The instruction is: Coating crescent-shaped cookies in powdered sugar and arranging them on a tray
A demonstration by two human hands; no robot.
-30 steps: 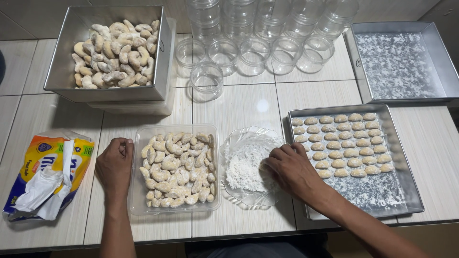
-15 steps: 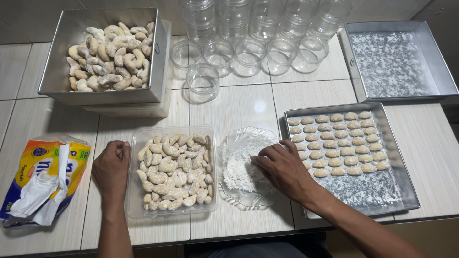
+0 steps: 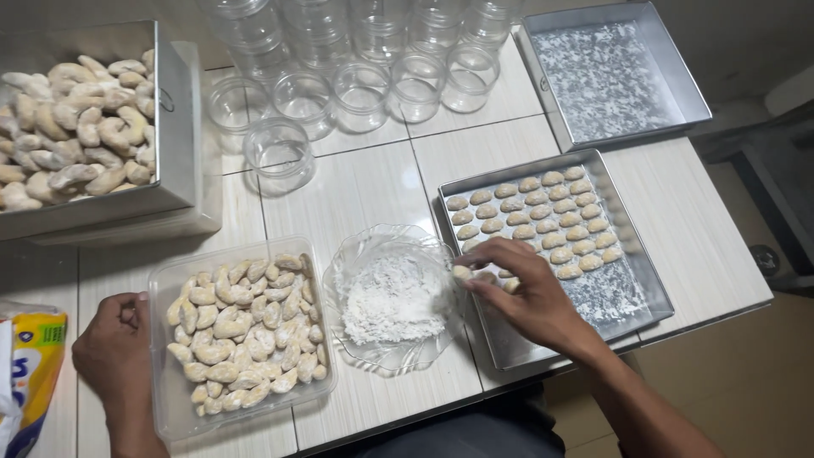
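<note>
My right hand (image 3: 521, 293) hovers over the near left corner of a metal tray (image 3: 653, 288) lined with rows of small cookies (image 3: 543, 212). Its fingertips pinch one pale cookie (image 3: 460, 273) just at the rim of a clear glass bowl (image 3: 360, 250) holding white powder (image 3: 394, 298). My left hand (image 3: 114, 352) rests curled against the left wall of a clear plastic container (image 3: 170, 407) filled with coated crescent cookies (image 3: 242, 326).
A metal tin (image 3: 174, 119) heaped with crescent cookies stands at the back left. Several empty clear jars (image 3: 360, 80) cluster at the back centre. A powder-dusted metal tray (image 3: 615, 72) lies back right. A yellow bag (image 3: 30, 365) sits at the left edge.
My right hand has slid left from the tray's cookies toward the glass bowl, now pinching one cookie. The view has shifted right. My left hand stays by the plastic container.
</note>
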